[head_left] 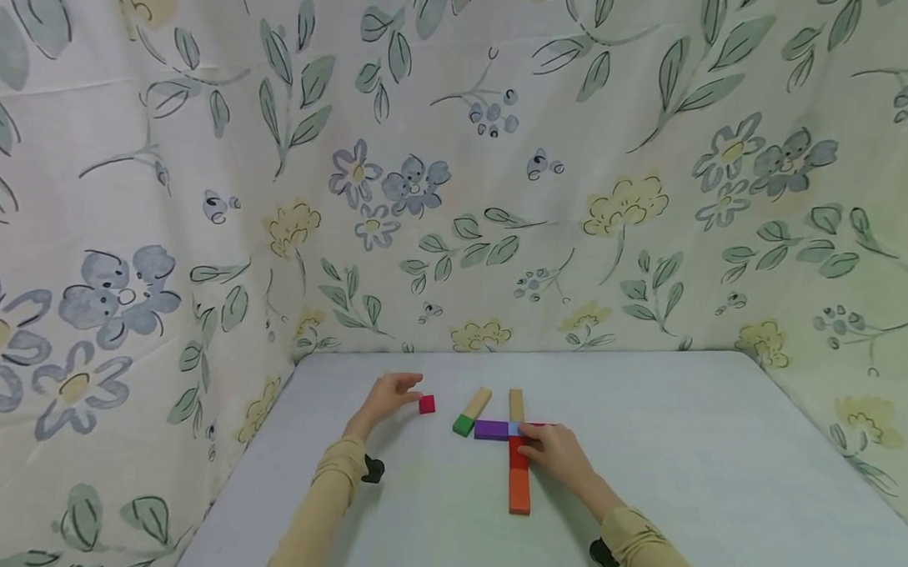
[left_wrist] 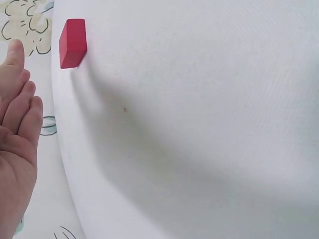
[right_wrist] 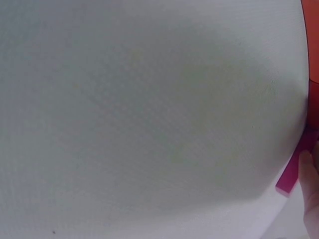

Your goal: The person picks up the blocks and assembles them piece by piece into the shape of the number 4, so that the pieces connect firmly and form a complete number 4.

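Note:
My left hand (head_left: pixel 387 400) reaches out beside a small red block (head_left: pixel 427 404), thumb and fingers spread apart. In the left wrist view that red block (left_wrist: pixel 74 43) stands on the table with a gap between it and the hand (left_wrist: pixel 19 119). My right hand (head_left: pixel 558 456) rests at the middle of a cross of blocks, its fingertips over a light blue block (head_left: pixel 514 429). A magenta block (right_wrist: pixel 293 172) lies under these fingers; whether they pinch it is hidden. A purple block (head_left: pixel 491 430), a wooden block (head_left: pixel 516 405), a red block (head_left: pixel 519 453) and an orange block (head_left: pixel 519 492) form the other arms.
Left of the cross, another wooden block (head_left: pixel 478 401) lies at a slant with a green block (head_left: pixel 464 425) at its near end. All stand on a white table (head_left: pixel 718 460). A flowered cloth (head_left: pixel 458 175) hangs behind and at the sides.

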Demonstrator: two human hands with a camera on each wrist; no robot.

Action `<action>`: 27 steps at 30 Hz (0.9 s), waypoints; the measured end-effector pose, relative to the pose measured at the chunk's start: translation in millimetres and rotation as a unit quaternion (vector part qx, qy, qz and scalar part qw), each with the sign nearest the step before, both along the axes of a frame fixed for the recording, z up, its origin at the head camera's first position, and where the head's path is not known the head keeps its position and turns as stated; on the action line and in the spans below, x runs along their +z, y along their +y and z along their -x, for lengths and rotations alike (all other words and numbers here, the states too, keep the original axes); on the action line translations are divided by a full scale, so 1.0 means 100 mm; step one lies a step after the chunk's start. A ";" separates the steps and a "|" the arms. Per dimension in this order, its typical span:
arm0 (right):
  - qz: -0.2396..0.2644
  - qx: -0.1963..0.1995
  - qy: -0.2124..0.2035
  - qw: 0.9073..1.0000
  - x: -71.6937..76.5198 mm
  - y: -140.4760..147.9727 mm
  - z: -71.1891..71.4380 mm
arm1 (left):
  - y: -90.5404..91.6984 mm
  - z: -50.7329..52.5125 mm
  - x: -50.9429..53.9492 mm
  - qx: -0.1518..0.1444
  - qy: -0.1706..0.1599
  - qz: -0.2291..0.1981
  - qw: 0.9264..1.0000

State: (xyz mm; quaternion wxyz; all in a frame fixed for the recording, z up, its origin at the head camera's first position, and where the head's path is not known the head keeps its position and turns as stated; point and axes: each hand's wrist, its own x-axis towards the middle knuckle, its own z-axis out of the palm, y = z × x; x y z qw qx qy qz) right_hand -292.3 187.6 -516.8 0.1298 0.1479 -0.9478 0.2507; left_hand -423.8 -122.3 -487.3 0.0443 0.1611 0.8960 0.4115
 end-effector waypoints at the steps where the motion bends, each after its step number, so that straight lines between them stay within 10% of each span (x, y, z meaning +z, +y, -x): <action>1: 0.000 -0.001 -0.001 1.000 0.00 0.00 0.00 | 0.00 0.00 -0.04 0.000 -0.004 0.000 1.000; 11: -0.003 0.009 0.018 1.000 0.00 0.01 0.01 | -0.03 0.03 -0.34 -0.004 -0.008 -0.007 1.000; 27: 0.010 0.009 0.011 1.000 -0.01 0.01 0.00 | 0.02 -0.05 -0.36 0.009 0.042 -0.042 0.998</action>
